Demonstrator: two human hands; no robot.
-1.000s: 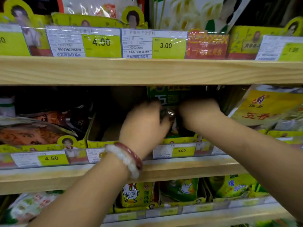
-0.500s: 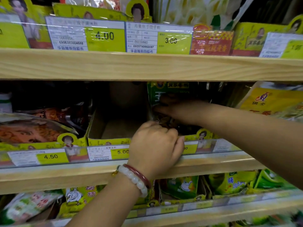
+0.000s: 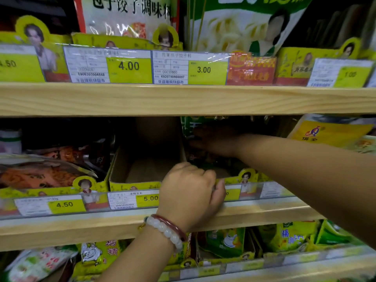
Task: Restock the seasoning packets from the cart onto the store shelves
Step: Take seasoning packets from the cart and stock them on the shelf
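Middle shelf (image 3: 61, 231), far left: orange packets (image 3: 40, 176) lie flat in a yellow tray behind the 4.50 tag (image 3: 64, 204). Just right of them, an open cardboard tray (image 3: 130, 171) sits behind the 5.00 tag (image 3: 150, 198); no packets visible in it, back part dark.

Left hand (image 3: 191, 194), bead bracelets (image 3: 166, 231) on the wrist: fingers curled over the front lip of the next tray (image 3: 250, 178), thumb down on the tag strip. Grip looks closed on that tray edge.

Right hand (image 3: 215, 139) is deep in that same tray, under the top shelf (image 3: 183, 100), in shadow. Fingers point left and lie against the green seasoning packets (image 3: 189, 127) standing at the tray's left side. Grip state: cannot tell, too dark to see whether the fingers wrap a packet or just press it. More dark packets lie in the tray below the hand, detail unreadable.

Far right on this shelf: a yellow packet (image 3: 329, 133), tilted, beyond the right forearm.

Top shelf: large dumpling-seasoning bags (image 3: 130, 15) behind 4.00 and 3.00 tags (image 3: 203, 69).

Bottom shelf: yellow-green chicken-essence packets (image 3: 97, 255) left of the left forearm, green packets (image 3: 223, 241) right of it.

Cart is out of view.
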